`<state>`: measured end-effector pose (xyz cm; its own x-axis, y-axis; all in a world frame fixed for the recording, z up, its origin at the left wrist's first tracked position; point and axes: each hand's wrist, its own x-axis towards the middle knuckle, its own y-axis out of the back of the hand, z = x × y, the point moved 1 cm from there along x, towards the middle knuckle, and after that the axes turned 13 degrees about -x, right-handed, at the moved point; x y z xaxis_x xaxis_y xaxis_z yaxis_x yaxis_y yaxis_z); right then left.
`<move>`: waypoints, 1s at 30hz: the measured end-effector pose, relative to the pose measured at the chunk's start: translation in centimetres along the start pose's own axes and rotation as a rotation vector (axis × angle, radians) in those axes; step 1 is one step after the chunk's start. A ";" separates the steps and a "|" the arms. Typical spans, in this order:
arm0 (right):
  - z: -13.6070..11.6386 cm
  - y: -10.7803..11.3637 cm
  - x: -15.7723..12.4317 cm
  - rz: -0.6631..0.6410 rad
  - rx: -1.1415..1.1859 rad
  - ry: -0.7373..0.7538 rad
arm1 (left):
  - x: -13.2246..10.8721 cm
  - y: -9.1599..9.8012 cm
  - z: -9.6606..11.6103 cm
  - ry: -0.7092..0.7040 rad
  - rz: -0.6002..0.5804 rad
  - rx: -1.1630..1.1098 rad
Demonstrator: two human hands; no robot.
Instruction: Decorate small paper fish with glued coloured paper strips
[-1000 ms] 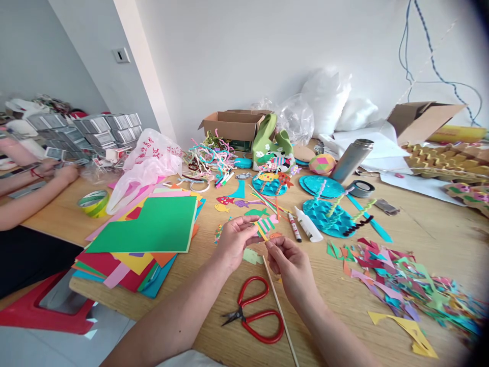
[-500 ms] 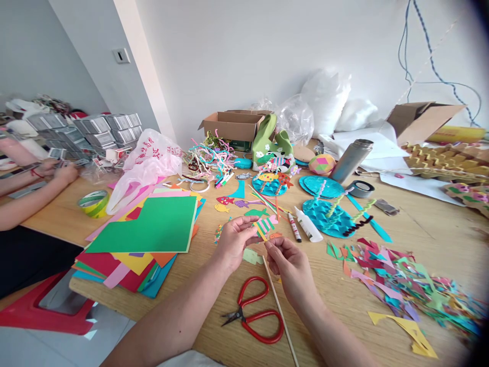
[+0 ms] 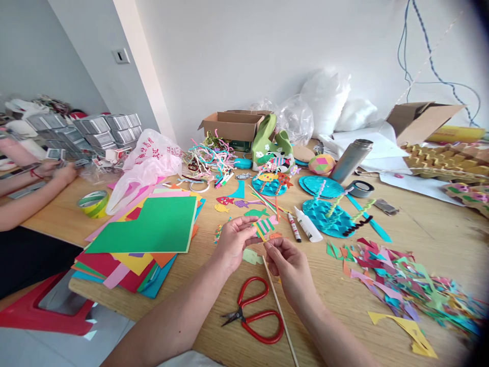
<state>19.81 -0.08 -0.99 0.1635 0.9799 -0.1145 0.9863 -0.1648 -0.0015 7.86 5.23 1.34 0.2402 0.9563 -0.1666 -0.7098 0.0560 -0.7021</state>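
Observation:
My left hand [image 3: 234, 243] pinches a small pink paper fish [image 3: 272, 220] with green and white stripes. A narrow yellow paper strip [image 3: 261, 232] lies across the fish, and my right hand [image 3: 286, 259] grips its lower end between thumb and fingers. Under my wrists rest red-handled scissors [image 3: 240, 313], blades pointing left. A thin wooden stick [image 3: 280, 308] runs beside them, below my right hand. Pale green paper scraps [image 3: 250, 256] lie just under the fish. Beyond my hands are a green paper fish [image 3: 255, 213], a marker [image 3: 294, 228] and a white glue bottle [image 3: 307, 226].
Coloured paper sheets [image 3: 153, 224] are stacked at left, near a tape roll [image 3: 93, 204]. Paper offcuts [image 3: 412, 285] spread at right. Blue craft bases [image 3: 328, 216] and a steel flask [image 3: 351, 160] stand farther back. Another person's hands [image 3: 63, 176] work at far left.
My hands keep almost the same place and grip on the fish and strip. At far left, the other person's hands have shifted slightly.

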 end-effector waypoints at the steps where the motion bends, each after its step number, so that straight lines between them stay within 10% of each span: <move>1: 0.0 0.0 0.0 0.004 -0.006 0.001 | 0.0 0.0 0.0 0.000 0.003 0.000; 30: -0.2 0.3 0.2 0.032 -0.141 0.064 | -0.1 0.1 -0.4 0.010 -0.010 0.014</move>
<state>20.15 0.06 -0.83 0.1910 0.9804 -0.0487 0.9730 -0.1826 0.1413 8.04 5.04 1.06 0.2539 0.9527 -0.1669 -0.7169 0.0695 -0.6937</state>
